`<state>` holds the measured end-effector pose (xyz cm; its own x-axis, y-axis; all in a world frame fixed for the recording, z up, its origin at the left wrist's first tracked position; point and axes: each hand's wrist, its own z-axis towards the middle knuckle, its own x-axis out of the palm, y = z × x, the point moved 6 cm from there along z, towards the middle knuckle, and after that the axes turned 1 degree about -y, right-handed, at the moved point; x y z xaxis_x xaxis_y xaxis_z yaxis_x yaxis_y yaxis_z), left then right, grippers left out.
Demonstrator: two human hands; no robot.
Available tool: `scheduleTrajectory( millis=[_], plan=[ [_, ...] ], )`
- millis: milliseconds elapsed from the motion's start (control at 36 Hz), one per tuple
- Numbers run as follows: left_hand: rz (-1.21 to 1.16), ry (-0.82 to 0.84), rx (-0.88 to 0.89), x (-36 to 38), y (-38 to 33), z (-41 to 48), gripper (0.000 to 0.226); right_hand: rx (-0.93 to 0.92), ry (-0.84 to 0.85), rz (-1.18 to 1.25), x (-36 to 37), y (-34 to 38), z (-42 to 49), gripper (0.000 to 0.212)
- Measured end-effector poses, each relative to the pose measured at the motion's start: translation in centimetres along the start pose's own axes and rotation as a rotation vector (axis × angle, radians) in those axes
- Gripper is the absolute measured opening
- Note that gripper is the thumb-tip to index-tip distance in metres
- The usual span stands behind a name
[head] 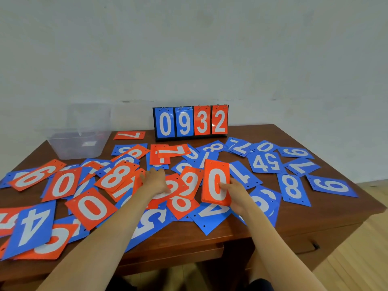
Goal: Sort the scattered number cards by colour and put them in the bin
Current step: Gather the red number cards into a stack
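Observation:
Red and blue number cards lie scattered and overlapping across the brown table (pixel 327 215). My right hand (pixel 236 195) grips a stack of red cards (pixel 216 181) with a 0 on top, held tilted up above the middle of the table. My left hand (pixel 155 181) rests palm down on a red card (pixel 168 193) in the pile just left of the stack, fingers spread over it. The clear plastic bin (pixel 77 141) stands at the table's far left corner, with some cards dimly visible inside. Mostly blue cards (pixel 292 189) cover the right side.
A small flip scoreboard (pixel 190 122) reading 0 9 3 2 stands at the table's back edge against the wall. Cards overhang the front edge at the left. Wooden floor (pixel 357 259) shows to the right of the table.

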<state>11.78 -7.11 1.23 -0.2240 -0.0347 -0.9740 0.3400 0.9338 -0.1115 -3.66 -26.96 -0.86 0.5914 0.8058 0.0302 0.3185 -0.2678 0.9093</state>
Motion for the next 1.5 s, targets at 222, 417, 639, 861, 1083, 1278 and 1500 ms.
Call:
scheduleTrajectory(
  millis=[222,417,639,861,1083,1278,1500],
  plan=[
    [-0.578,-0.284,0.077,-3.8,-0.3,-3.1,0.038,-0.077,-0.04,-0.16,0.2,-0.7,-0.6,0.048],
    [-1.549,-0.093,-0.006,-4.1,-1.3,-7.6,0.019,-0.209,-0.077,-0.121,0.7,-0.1,-2.0,0.058],
    [-1.533,-0.039,-0.039,0.2,-4.2,-8.4,0.013,-0.396,0.006,0.04,2.1,0.8,-4.2,0.045],
    [-1.438,-0.127,-0.038,0.9,-6.1,-7.7,0.018,-0.395,-0.013,0.091,1.4,0.4,-4.7,0.033],
    [-1.112,-0.039,0.067,0.9,-6.6,-4.4,0.029,-0.446,-0.096,0.033,-0.3,0.5,-2.2,0.058],
    [-0.417,0.027,0.004,1.2,-4.8,1.6,0.067,-0.457,-0.161,-0.065,-1.2,1.5,0.2,0.053],
    [-0.223,0.121,0.008,1.1,-5.5,3.6,0.08,-0.457,-0.141,-0.157,-1.1,0.3,2.1,0.05]
  ],
)
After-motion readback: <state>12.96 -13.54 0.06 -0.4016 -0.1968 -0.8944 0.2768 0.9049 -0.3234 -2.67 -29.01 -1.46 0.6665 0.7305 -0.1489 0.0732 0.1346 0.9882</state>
